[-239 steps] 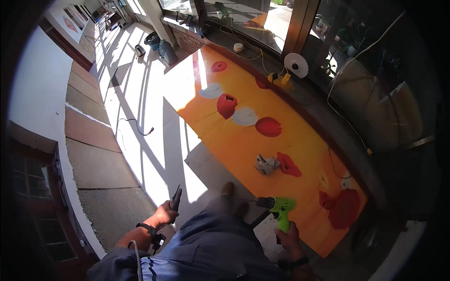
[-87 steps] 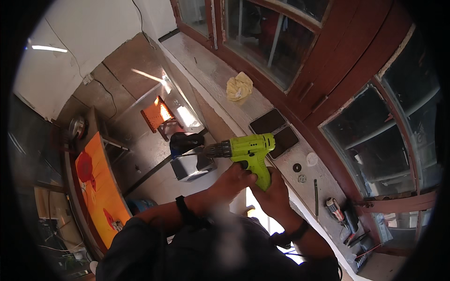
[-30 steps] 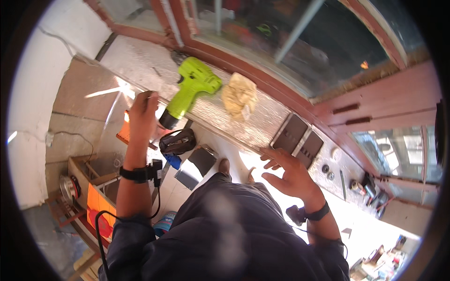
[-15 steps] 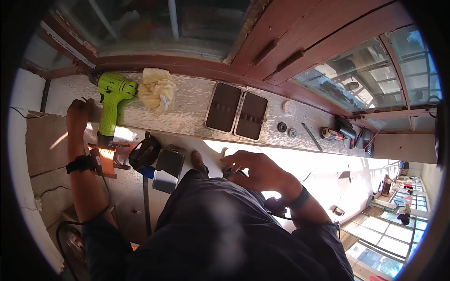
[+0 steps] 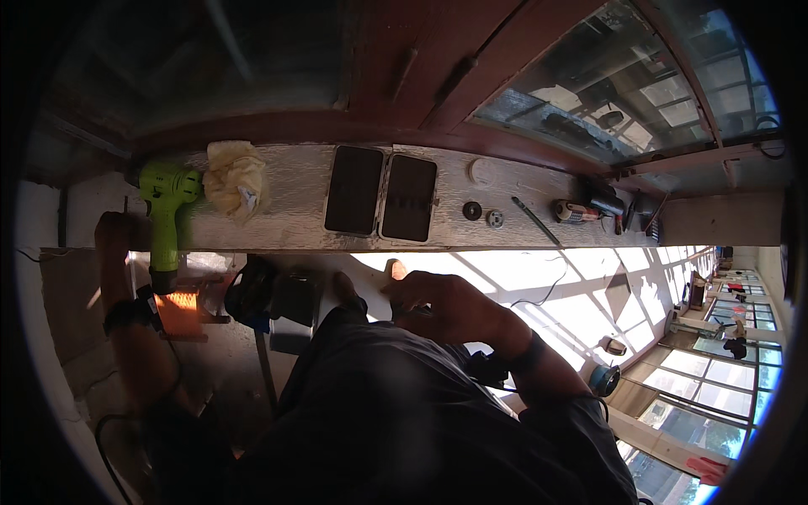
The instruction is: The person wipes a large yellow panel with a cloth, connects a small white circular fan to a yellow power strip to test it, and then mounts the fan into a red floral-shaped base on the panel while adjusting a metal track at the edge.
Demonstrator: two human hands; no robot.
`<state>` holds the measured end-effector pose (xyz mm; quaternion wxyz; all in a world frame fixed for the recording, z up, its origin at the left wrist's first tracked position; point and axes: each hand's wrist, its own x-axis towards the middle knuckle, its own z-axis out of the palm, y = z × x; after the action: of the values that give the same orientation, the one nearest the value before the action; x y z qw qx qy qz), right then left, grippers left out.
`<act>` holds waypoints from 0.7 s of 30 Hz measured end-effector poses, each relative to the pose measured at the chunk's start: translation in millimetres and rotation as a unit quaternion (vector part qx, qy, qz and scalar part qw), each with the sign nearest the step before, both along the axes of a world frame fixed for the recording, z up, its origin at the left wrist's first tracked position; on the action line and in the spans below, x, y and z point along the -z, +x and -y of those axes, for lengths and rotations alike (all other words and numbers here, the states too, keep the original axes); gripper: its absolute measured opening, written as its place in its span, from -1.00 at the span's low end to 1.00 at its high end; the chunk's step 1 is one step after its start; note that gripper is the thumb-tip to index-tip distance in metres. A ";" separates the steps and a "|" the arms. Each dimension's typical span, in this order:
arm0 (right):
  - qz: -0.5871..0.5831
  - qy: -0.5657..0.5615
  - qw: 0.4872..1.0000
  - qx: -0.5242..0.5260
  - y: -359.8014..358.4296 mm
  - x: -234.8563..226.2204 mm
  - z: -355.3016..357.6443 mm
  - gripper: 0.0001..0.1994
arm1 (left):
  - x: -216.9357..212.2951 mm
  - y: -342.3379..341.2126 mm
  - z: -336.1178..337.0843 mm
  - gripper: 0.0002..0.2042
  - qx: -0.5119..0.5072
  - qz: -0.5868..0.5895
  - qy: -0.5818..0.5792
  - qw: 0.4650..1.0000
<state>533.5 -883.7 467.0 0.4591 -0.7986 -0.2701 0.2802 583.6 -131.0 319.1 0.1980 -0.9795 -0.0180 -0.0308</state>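
Note:
My left hand (image 5: 115, 236) is at the left end of the narrow shelf, its fingers curled closed beside the lime-green cordless drill (image 5: 165, 202). A thin dark rod (image 5: 126, 204) shows at the fingertips; what the fingers hold is too dim to make out. The drill lies on its side, its grip reaching over the shelf's front edge. My right hand (image 5: 450, 307) hangs in front of the shelf over my lap, fingers bent and drawn together. Whatever may be inside it is hidden. A crumpled pale yellow cloth (image 5: 236, 178) touches or nearly touches the drill.
On the silvery shelf (image 5: 295, 198) lie an open case (image 5: 355, 189) with dark lining, a round white lid (image 5: 482, 172), two small round parts (image 5: 472, 210), a dark green stick (image 5: 536, 220) and several tools at the right. Reddish window frames rise behind; an orange coil (image 5: 179, 313) sits below.
The view has shifted, so shelf and drill appear further left. My right hand's fingers have drawn closer together. My left hand stays beside the drill.

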 end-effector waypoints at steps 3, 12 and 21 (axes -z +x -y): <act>-0.021 0.060 0.998 -0.008 2.8 0.7 0.5 -0.56 | 17.6 -20.6 -25.0 -0.78 0.031 -0.019 0.104 0.994; -0.007 -0.060 0.998 -0.023 9.5 3.3 16.6 -0.48 | -45.2 -79.4 146.2 -0.74 0.149 0.173 0.081 0.970; -0.034 -0.035 0.997 -0.061 29.5 3.5 22.5 -0.60 | -124.0 -167.1 358.0 -0.71 -0.370 0.080 -0.665 0.643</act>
<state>563.1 -906.2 463.5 0.4218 -0.7862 -0.2926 0.3440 416.5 -489.0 443.1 -0.5145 -0.7529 -0.4102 -0.0134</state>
